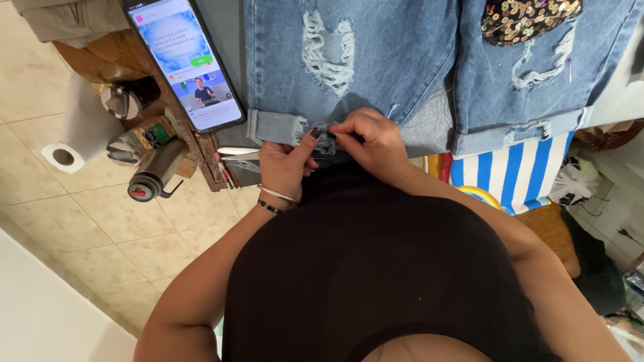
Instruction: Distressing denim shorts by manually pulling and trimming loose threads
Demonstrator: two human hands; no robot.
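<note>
Leftmost, a paper roll [64, 155] lies on the tiled floor [40, 87], beside a cluttered wooden shelf edge [208, 167] that carries a dark jar [131, 98] and a metal flask [155, 172] lying on its side. Above these a phone [186, 62] rests on the work surface with its screen lit, just left of the jeans [376, 53].

Next comes the jeans' left leg, spread flat with a frayed rip [329, 50] in the thigh and a turned-up cuff [275, 126] at the hem. Scissors [236, 153] lie just below that cuff, blades pointing left, partly hidden behind the left hand [285, 167]. That hand, with two bracelets [274, 200] at the wrist, is curled with thumb and forefinger closed on the frayed threads [320, 131] at the cuff edge. Touching it from the right, the right hand [372, 142] bends down over the same spot, its fingertips pinched tight on those threads. Both hands meet at the hem of the left leg, directly above the person's black top [376, 268].

Farther right, the other leg [530, 74] lies alongside, bearing a sequin patch [530, 19] near the top edge and its own ragged tear and folded cuff. Below it a blue-and-white striped cloth [510, 174] hangs, and a white plastic bag [573, 181] sits near the right edge.
</note>
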